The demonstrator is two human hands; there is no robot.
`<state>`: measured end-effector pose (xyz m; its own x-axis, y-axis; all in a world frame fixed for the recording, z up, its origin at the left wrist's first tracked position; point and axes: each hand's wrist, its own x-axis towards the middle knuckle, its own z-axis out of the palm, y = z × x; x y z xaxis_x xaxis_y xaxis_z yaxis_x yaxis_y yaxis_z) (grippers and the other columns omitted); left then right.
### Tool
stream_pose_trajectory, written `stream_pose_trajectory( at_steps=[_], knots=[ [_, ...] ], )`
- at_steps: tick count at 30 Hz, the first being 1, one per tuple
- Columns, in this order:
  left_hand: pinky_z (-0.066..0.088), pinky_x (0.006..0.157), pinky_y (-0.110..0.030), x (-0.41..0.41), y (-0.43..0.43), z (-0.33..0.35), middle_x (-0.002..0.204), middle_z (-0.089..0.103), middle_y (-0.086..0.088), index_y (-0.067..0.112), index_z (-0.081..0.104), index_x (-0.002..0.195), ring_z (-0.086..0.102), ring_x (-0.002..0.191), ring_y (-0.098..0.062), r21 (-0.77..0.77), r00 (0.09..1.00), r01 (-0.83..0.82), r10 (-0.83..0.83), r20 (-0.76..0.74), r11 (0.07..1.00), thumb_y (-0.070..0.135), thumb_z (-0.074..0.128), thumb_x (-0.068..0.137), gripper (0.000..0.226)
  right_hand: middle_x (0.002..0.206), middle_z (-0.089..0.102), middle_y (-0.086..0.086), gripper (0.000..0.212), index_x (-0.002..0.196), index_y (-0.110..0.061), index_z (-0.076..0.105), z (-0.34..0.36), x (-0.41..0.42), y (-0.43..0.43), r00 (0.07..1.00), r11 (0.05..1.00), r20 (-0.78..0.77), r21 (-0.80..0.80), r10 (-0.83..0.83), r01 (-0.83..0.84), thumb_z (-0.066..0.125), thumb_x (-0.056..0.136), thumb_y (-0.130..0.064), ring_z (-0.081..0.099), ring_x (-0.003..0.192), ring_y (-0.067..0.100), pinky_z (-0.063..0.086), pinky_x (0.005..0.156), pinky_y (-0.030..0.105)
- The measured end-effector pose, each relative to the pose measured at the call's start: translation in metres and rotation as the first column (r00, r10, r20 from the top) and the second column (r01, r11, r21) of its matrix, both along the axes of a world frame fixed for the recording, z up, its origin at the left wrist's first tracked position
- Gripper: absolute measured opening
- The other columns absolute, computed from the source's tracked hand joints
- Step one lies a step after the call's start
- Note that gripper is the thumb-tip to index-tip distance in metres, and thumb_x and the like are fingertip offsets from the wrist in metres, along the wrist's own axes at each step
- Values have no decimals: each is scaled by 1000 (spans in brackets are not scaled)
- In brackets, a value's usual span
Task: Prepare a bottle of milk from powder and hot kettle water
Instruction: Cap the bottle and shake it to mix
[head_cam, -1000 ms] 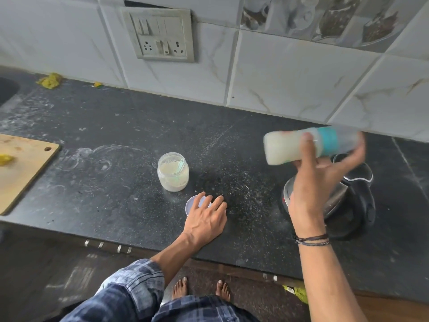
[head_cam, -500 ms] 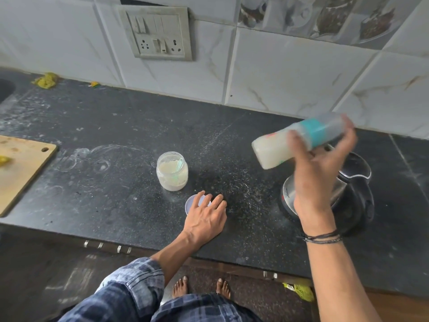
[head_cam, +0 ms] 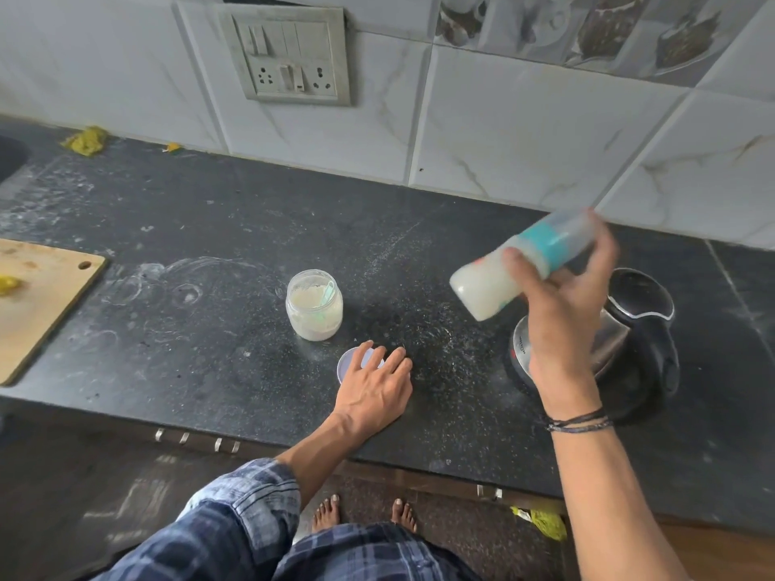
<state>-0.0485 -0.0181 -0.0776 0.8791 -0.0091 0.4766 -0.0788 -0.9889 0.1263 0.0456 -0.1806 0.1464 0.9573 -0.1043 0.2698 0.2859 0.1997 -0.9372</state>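
Chopping board [head_cam: 42, 312] sits at the far left of the dark bench [head_cam: 209, 228]; near the middle stands an open jar of milk powder [head_cam: 313, 306]. Just in front of it the left hand [head_cam: 375, 392] lies flat, fingers spread over a round lid [head_cam: 350, 362]. Further right, the right hand [head_cam: 562, 312] grips a milky feeding bottle [head_cam: 495, 283], tilted in the air above the kettle [head_cam: 629, 329].
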Motion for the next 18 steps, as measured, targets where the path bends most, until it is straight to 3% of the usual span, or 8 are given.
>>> stream_pose_trajectory(
  at_steps=[2, 4, 6, 9, 11, 13, 16, 18],
  knots=[
    [49, 104, -50, 1, -1, 1, 115, 72, 2, 17, 73, 100, 68, 93, -26, -2, 1000, -6, 6, 3, 1000, 27, 62, 95, 15, 133, 61, -2, 83, 147, -16, 31, 0, -2, -3, 995, 988, 32, 122, -97, 92, 86, 86, -19, 68, 110, 8, 58, 88, 31],
    [48, 104, -50, 1, -1, 1, 115, 71, 2, 17, 72, 101, 67, 93, -26, 0, 1000, -8, 8, -2, 1000, 27, 61, 96, 15, 125, 68, -12, 90, 150, -19, 28, -3, 1, -3, 988, 970, 7, 192, -155, 151, 88, 85, -30, 70, 113, 11, 62, 88, 45],
    [48, 104, -49, 0, -1, 0, 115, 71, 1, 17, 73, 101, 67, 93, -26, 5, 1000, 6, -6, 2, 1000, 27, 61, 96, 16, 126, 66, -9, 87, 151, -17, 28, -4, -2, 3, 999, 993, -19, 105, -51, 53, 86, 86, -18, 70, 109, 12, 61, 92, 53],
    [47, 105, -50, 1, 0, -1, 116, 71, 1, 17, 72, 101, 67, 93, -26, -3, 1000, 1, -1, 8, 1000, 27, 61, 96, 16, 130, 64, -7, 86, 151, -13, 28, -7, -6, 2, 998, 997, 36, 49, -56, 54, 84, 86, -9, 70, 109, 10, 61, 91, 38],
    [46, 105, -50, 2, -1, -2, 117, 71, 1, 17, 71, 101, 67, 94, -27, -6, 1000, -5, 5, 4, 1000, 27, 59, 97, 16, 133, 65, -5, 90, 152, -21, 27, -6, -3, 2, 981, 963, 29, 197, -193, 183, 88, 85, -26, 70, 116, 14, 62, 89, 48],
    [45, 106, -50, 1, 0, -4, 117, 70, 1, 17, 71, 102, 67, 95, -27, -5, 1000, 0, 0, -6, 1000, 27, 58, 98, 17, 134, 62, -2, 85, 148, -27, 30, -4, -1, 6, 986, 966, 7, 202, -165, 160, 88, 86, -27, 71, 113, 14, 62, 88, 57],
    [44, 107, -50, 0, 0, -5, 118, 70, 1, 17, 71, 103, 67, 97, -27, -5, 1000, 7, -7, -6, 1000, 27, 58, 98, 17, 130, 64, -6, 81, 146, -20, 32, -8, 1, 4, 1000, 1000, 1, 17, 3, -3, 84, 85, -9, 70, 103, 9, 61, 90, 43],
    [44, 107, -50, 1, 0, -5, 118, 70, 1, 17, 71, 103, 67, 97, -27, -11, 1000, 1, -1, -2, 1000, 27, 58, 98, 17, 137, 59, 2, 89, 148, -18, 30, -4, 0, 4, 996, 984, -15, 157, -82, 84, 90, 82, -21, 70, 110, 11, 62, 90, 47]
  ],
)
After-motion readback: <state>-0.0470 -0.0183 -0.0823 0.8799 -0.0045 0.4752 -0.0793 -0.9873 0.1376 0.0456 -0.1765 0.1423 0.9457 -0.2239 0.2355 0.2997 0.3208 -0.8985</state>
